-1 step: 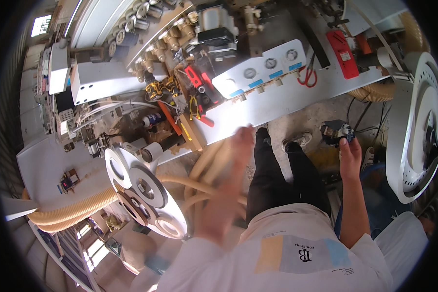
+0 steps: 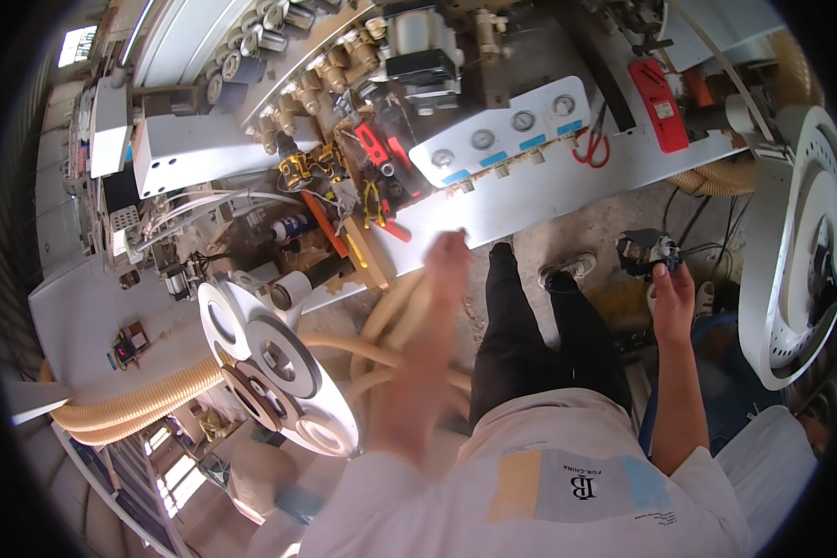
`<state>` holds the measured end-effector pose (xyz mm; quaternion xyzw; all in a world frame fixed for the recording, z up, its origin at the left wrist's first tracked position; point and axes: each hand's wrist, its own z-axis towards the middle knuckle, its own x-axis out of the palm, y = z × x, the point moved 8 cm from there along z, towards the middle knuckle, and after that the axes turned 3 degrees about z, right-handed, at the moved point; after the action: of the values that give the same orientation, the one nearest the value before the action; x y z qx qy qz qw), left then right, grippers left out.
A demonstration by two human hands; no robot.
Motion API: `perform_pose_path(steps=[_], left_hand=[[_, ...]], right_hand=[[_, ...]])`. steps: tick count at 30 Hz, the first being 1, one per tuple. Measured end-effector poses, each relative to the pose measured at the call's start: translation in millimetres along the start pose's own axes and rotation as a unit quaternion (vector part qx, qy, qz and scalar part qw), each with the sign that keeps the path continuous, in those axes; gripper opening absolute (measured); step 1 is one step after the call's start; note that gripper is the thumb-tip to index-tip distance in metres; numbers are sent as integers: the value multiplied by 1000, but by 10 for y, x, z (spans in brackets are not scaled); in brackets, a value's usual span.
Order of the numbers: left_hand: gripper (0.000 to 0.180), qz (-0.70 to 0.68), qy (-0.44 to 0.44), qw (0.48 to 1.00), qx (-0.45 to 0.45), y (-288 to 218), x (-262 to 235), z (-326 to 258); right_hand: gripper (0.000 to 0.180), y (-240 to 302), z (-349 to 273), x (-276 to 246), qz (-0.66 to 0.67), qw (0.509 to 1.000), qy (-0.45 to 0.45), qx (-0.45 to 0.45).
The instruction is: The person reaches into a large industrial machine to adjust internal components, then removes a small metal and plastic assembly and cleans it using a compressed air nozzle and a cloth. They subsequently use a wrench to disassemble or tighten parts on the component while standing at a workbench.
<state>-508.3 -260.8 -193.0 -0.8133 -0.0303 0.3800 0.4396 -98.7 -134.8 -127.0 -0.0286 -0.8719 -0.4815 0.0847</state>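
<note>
In my right hand (image 2: 674, 290), a small dark device (image 2: 644, 253) with a black body and bluish-grey metal parts is gripped between thumb and fingers. That hand hangs over the floor, to the right of my legs. My left hand (image 2: 449, 259) is smeared by motion, so its fingers do not show clearly. It is over the front edge of the white bench (image 2: 521, 203), close to a red-handled tool (image 2: 396, 231) and yellow-handled pliers (image 2: 372, 205). Whether it touches the bench cannot be made out.
A white panel with round gauges (image 2: 502, 130), red scissors (image 2: 591, 149) and a red case (image 2: 658, 107) lie on the bench. Yellow-black power drills (image 2: 296, 169) stand left. White machine wheels (image 2: 795, 251) flank me, with tan ribbed hoses (image 2: 149, 405) below. White cloth (image 2: 763, 456) shows lower right.
My left hand has shifted a little to the left along the bench's front edge. My right hand still holds the dark device in nearly the same place.
</note>
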Motion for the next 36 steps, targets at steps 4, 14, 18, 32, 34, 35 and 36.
perform_pose_path(steps=[4,14,18,32,34,35,36], left_hand=[[23,131,-132,981,58,619,-712,1028],[64,381,16,918,-112,727,-402,1945],[27,-92,22,971,-219,1210,-540,1720],[34,89,315,855,402,-2612,-623,-336],[35,109,354,804,465,-3072,-339,-428],[35,112,357,790,486,-3211,-229,-486],[35,115,360,775,506,-3328,-127,-555]], right_hand=[[32,50,113,146,-17,1000,-15,5],[41,478,78,707,-11,998,-6,-64],[46,535,41,599,-5,999,6,-51],[51,601,-355,-152,48,988,133,-70],[48,676,-465,-267,38,989,124,-74],[46,711,-507,-314,30,989,124,-77],[45,751,-555,-361,18,988,123,-96]])
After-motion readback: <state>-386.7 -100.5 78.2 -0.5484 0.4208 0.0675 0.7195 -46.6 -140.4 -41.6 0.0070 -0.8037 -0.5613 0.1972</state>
